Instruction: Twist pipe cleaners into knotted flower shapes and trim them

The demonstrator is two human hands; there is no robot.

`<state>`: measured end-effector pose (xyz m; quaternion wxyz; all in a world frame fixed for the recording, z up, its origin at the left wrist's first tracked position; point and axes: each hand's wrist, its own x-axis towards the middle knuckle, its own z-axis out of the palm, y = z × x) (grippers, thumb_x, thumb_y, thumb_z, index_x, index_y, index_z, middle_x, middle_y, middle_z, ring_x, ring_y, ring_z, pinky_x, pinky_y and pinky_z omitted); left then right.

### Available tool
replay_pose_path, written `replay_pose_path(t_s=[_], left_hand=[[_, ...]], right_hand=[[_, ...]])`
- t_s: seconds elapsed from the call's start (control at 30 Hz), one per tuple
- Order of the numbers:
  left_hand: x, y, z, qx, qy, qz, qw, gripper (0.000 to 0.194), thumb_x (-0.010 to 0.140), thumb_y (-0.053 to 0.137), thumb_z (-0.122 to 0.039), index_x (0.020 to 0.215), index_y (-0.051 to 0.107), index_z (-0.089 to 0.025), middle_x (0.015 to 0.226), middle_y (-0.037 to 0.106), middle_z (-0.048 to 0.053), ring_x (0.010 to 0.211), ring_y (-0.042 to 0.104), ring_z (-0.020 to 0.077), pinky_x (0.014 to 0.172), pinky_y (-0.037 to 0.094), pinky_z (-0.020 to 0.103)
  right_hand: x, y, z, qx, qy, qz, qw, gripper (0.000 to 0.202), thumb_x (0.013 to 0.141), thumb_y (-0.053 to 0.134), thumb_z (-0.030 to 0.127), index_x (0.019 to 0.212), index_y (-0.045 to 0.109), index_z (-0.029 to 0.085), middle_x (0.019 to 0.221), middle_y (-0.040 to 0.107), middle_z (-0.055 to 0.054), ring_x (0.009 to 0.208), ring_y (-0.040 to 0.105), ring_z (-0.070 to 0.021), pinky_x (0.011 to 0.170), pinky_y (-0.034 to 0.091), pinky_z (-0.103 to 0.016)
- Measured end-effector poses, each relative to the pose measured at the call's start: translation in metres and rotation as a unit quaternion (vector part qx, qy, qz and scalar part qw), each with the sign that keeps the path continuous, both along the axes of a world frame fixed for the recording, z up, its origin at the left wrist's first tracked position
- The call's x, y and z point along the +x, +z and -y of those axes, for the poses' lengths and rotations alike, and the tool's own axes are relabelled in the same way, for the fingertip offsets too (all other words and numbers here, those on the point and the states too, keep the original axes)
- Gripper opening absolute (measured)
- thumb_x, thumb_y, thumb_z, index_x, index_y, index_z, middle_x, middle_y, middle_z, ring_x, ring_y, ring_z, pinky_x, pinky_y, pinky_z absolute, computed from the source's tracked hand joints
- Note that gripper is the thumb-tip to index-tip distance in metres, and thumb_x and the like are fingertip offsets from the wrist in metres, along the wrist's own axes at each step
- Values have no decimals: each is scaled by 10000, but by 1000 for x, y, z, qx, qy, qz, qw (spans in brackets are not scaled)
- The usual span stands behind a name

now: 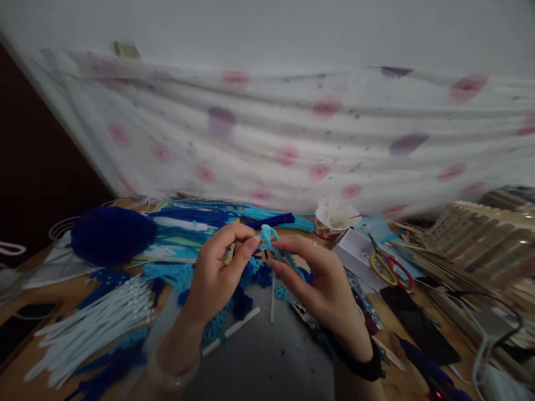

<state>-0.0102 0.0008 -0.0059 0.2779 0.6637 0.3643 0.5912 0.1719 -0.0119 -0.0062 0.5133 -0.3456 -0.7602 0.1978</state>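
A light blue pipe cleaner, bent into small loops, is pinched between my two hands above the middle of the table. My left hand holds its left side between thumb and forefinger. On the other side, my right hand is closed on it with the fingertips, and a strand trails beneath the fingers. Below lie curled blue pipe cleaner pieces in dark and light shades, partly covered by my hands. A white stick with a teal band rests on the grey mat.
Bundles of white pipe cleaners and a dark blue fluffy ball are at left. Scissors lean by a white box; a patterned paper cup stands behind. A phone and a blue glue gun lie at right.
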Motion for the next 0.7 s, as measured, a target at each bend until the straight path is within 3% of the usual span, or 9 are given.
replay_pose_path(t_s=[0.13, 0.27, 0.47, 0.57, 0.7], left_hand=[[-1, -2, 2, 30, 6, 5, 1000, 78, 908, 674, -198, 842, 709, -221, 828, 705, -17, 769, 611, 123, 713, 462, 237], [-1, -7, 2, -85, -58, 124, 987, 55, 879, 729, -274, 841, 755, -243, 728, 714, -28, 671, 625, 105, 627, 472, 210], [4, -3, -3, -255, -203, 232, 917, 147, 672, 884, -253, 756, 778, -196, 628, 706, -15, 583, 612, 94, 577, 477, 199], [8, 0, -4, -275, -241, 298, 882, 208, 644, 910, -286, 756, 770, -180, 717, 735, 1, 671, 666, 113, 686, 540, 218], [11, 0, -6, -287, -277, 357, 845, 297, 638, 924, -375, 760, 727, -190, 740, 706, -10, 704, 680, 135, 723, 570, 257]], right_hand=[[5, 2, -1, -81, 68, -58, 993, 234, 980, 621, 422, 1088, 773, 282, 1132, 784, -41, 1047, 724, -216, 886, 559, -329], [2, -1, -8, -68, -7, -87, 994, 233, 1026, 552, 310, 1097, 774, 307, 1140, 769, -27, 1109, 685, -192, 959, 518, -341], [2, -4, -8, -67, 17, -114, 991, 292, 1018, 533, 253, 1241, 705, 332, 1349, 654, -38, 1278, 586, -210, 1086, 447, -408], [3, -7, -9, -76, 33, -128, 988, 320, 1027, 522, 252, 1287, 675, 358, 1389, 623, -28, 1277, 587, -201, 1070, 465, -398], [5, -11, -13, -47, -16, -107, 993, 320, 1018, 538, 255, 1294, 670, 349, 1421, 619, -39, 1361, 525, -215, 1147, 385, -449]])
